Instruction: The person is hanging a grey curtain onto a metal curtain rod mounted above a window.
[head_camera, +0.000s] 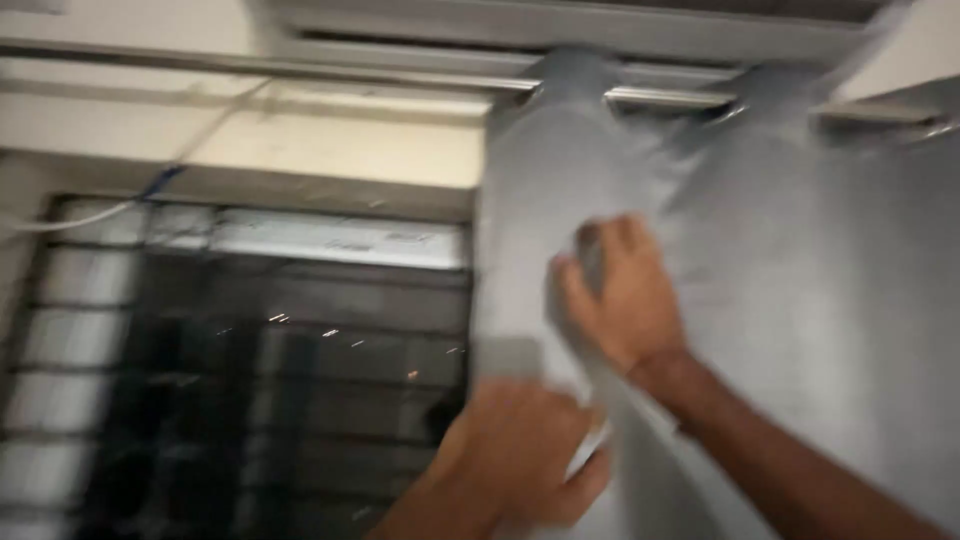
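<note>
Head view shows our right hand clenched on a fold of the grey curtain hanging from its rod, our left hand gripping its lower edge, the window beside it not yet covered.

Both hands and forearms look bare, apparently sleeveless, though the view is blurred.

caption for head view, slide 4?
Both hands, right hand and left hand, grip a grey curtain hanging from a rod beside a dark barred window.
</note>
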